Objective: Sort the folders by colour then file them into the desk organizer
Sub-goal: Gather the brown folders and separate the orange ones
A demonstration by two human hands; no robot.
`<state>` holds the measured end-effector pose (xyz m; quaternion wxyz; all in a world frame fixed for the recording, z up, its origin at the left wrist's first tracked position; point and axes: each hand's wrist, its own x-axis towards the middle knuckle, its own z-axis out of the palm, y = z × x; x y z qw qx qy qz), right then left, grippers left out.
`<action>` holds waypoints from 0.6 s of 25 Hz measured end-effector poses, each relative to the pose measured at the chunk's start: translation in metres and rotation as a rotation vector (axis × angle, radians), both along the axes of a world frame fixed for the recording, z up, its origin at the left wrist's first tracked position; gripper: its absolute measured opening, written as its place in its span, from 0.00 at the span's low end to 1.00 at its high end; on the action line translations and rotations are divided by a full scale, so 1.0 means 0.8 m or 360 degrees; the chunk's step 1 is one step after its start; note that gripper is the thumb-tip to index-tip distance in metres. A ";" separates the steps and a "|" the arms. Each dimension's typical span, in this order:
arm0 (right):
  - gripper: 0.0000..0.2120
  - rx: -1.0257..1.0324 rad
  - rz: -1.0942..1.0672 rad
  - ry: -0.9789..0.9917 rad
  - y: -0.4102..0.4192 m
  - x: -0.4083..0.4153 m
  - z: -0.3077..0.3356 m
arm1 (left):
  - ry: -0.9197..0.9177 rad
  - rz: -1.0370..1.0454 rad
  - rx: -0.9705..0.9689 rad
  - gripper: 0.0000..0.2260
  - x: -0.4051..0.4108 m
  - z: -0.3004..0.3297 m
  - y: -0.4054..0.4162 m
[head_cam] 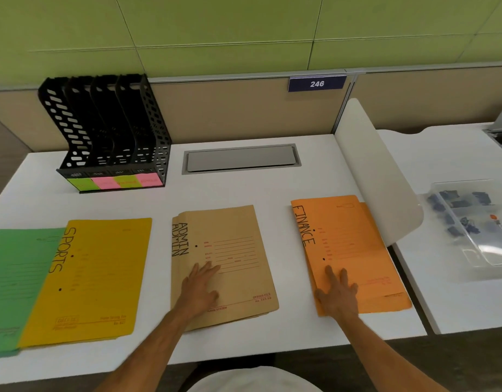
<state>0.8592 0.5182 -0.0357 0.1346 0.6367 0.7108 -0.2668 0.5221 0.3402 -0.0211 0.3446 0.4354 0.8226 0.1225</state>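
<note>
Four colour piles sit flat along the front of the white desk (244, 190): green folders (15, 278) far left, the yellow SPORTS pile (102, 273) overlapping them, brown ADMIN folders (232, 250) in the middle, orange FINANCE folders (354, 244) on the right. All lie long axis front-to-back, slightly fanned out. Left hand (200, 287) rests flat and open on the brown pile, right hand (338, 292) flat on the orange one, neither gripping anything. Black desk organizer (108, 128) stands back left.

head | worn high, close | faces forward-down over desk (272, 190)
</note>
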 end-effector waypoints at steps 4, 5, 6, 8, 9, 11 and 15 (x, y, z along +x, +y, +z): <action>0.34 0.0076 0.0187 -0.0254 -0.010 -0.010 0.008 | -0.0063 0.0080 0.0030 0.32 -0.006 0.002 -0.021; 0.34 0.0166 0.0216 -0.0258 -0.013 -0.014 0.011 | -0.0066 0.0086 0.0034 0.32 -0.006 0.003 -0.024; 0.33 0.0260 0.0232 -0.0231 -0.016 -0.017 0.014 | -0.0070 0.0094 0.0042 0.32 -0.006 0.004 -0.026; 0.31 0.0397 0.0282 -0.0174 -0.022 -0.020 0.017 | -0.0091 0.0115 0.0042 0.32 -0.004 0.006 -0.027; 0.31 0.0428 0.0309 -0.0178 -0.025 -0.018 0.016 | -0.0099 0.0114 0.0032 0.31 -0.003 0.006 -0.028; 0.32 0.0462 0.0384 -0.0226 -0.028 -0.014 0.017 | -0.0104 0.0096 0.0013 0.31 -0.001 0.004 -0.029; 0.37 0.0397 0.0576 -0.0341 -0.034 -0.016 0.023 | -0.0106 0.0080 0.0005 0.31 -0.001 0.004 -0.034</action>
